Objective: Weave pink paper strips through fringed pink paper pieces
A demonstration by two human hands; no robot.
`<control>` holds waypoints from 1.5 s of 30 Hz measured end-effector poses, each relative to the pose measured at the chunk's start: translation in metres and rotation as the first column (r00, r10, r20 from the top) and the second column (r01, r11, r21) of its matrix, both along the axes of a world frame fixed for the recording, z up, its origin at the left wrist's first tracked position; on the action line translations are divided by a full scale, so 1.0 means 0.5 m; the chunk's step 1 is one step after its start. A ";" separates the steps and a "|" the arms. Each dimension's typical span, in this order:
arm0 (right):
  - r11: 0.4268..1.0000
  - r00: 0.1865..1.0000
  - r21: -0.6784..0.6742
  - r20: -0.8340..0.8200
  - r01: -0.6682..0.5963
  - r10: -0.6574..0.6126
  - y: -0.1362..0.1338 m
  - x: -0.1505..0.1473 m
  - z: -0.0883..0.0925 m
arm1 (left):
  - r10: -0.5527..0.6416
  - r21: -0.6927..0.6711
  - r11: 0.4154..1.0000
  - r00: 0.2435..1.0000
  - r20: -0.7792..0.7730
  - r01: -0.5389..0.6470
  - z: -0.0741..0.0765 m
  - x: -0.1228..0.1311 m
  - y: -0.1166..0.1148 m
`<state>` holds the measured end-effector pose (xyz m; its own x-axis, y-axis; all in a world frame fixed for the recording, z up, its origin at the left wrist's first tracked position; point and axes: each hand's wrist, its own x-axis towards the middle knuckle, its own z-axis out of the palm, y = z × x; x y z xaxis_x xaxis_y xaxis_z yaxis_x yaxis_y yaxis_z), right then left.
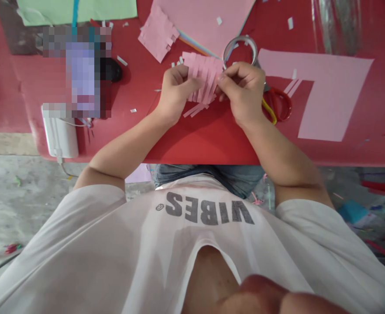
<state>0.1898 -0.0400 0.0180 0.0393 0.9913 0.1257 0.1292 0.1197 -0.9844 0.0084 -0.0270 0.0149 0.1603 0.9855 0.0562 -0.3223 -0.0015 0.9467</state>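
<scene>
**Fringed pink paper held at the slit edge, both hands engaged**

Position: the fringed pink paper (203, 77) is held just above the red worktop (195, 144), between the two hands and near the middle of the far side. Its lower edge is cut into narrow parallel strips.

Hands: the left hand (174, 89) is closed on the paper's left edge, thumb on top. The right hand (243, 89) is closed on the right edge, with thumb and forefinger pinched together at one of the strips. Whether a single strip or several are caught in that pinch cannot be told.

Surroundings:
- A few loose pink strips (195, 110) lie on the worktop directly below the paper.
- The scissors (279, 104), red and yellow handled, lie just beside the right hand and partly under it.
- A tape roll (241, 48) sits just beyond the hands.
- A second fringed piece (158, 35) lies further back on the left.
- A pink sheet with a corner cut out (326, 96) lies to the right.
- Small paper scraps are scattered about.

Assessment: cutting appears finished on this piece, since the scissors are set down. The step in hand looks like working the fringe strip by strip.

Requirement: the strips are thin and joined only at the uncut band. Any further handling calls for a light pinch, with the left hand holding that band steady so that nothing tears off.
</scene>
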 end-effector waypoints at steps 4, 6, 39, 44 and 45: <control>0.998 1.000 0.061 0.015 0.011 -0.012 -0.003 -0.003 0.017 | -0.031 0.017 0.999 0.998 -0.055 0.032 -0.003 0.003 -0.001; 0.999 0.999 0.048 0.044 -0.002 0.000 -0.006 -0.003 0.025 | -0.014 0.042 0.999 0.992 -0.128 0.019 -0.004 0.003 -0.002; 1.000 0.999 -0.002 0.022 -0.025 0.025 -0.006 -0.001 0.002 | -0.041 0.063 0.997 0.990 -0.136 0.050 0.003 0.004 -0.007; 0.999 0.999 -0.009 0.019 -0.036 0.036 -0.008 -0.001 0.004 | -0.043 0.077 0.996 0.992 -0.117 0.052 0.019 0.005 -0.016; 0.999 0.999 -0.001 0.019 -0.034 0.034 -0.008 -0.001 0.003 | -0.055 0.078 0.995 0.992 -0.111 0.063 0.020 0.005 -0.016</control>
